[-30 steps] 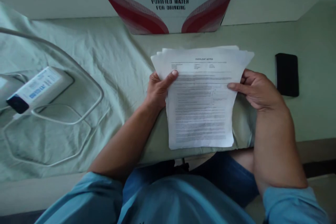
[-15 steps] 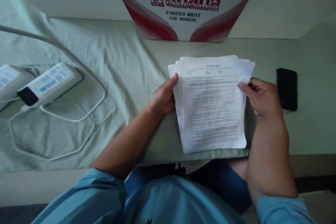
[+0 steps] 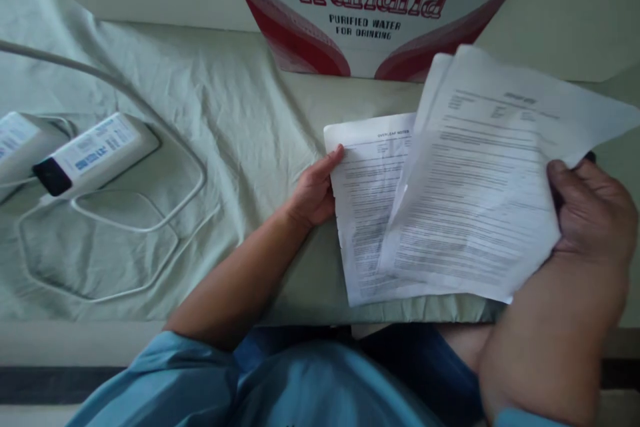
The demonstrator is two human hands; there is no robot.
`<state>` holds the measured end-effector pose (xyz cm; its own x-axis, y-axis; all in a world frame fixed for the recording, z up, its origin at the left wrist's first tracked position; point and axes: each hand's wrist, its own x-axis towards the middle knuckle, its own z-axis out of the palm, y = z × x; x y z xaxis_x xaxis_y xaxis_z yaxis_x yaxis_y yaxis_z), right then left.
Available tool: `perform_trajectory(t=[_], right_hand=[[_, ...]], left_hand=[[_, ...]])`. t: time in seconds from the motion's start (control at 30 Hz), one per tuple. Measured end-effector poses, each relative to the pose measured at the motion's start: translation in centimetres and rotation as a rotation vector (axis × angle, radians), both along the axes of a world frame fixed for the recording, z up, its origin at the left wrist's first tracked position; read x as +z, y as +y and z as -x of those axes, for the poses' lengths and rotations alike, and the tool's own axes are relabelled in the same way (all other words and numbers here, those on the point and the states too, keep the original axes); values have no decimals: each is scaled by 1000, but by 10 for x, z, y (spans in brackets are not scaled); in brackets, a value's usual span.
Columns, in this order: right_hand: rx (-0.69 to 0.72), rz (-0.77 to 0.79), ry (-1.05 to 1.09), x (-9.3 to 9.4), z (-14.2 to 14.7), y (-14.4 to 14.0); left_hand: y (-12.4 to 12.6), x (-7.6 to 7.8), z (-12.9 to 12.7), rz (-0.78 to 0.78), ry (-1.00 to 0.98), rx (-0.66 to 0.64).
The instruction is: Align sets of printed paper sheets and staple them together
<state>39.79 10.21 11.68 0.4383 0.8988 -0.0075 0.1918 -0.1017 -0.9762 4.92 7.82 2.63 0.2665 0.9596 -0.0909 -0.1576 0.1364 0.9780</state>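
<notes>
My left hand (image 3: 316, 188) pinches the left edge of a printed paper sheet (image 3: 357, 220), whose heading reads "Overleaf Notes". At the right, my right hand (image 3: 593, 207) grips a few more printed sheets (image 3: 465, 193) by their right edge, thumb on top. Those sheets are tilted and fanned, and they cover the right part of the sheet in my left hand. How many sheets each hand holds I cannot tell. Wrinkles show on the paper, and the fine print is too blurred to read.
A Wahaha water carton (image 3: 360, 47) stands at the back of the table, behind the papers. On the left, a white box-shaped device (image 3: 100, 153) and a second one (image 3: 20, 147) lie among white cables (image 3: 187, 153) on the wrinkled green cloth (image 3: 240, 127).
My right hand has moved right and slightly down, drawing several sheets away from the one my left hand keeps. The black phone at the right is hidden now. The view has shifted slightly.
</notes>
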Motion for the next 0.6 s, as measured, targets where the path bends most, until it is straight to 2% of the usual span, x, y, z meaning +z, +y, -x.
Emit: perform_trajectory(t=[0.27,0.43,0.6], right_hand=[[103,248,53,-2,31,-5],[128,206,12,-10,41,-7],[169,130,10,-20,46,-7]], left_hand=[[-3,9,-5,19,10,36],[-4,15,-8,38,-9,88],[-5,17,-11,155,-206,110]])
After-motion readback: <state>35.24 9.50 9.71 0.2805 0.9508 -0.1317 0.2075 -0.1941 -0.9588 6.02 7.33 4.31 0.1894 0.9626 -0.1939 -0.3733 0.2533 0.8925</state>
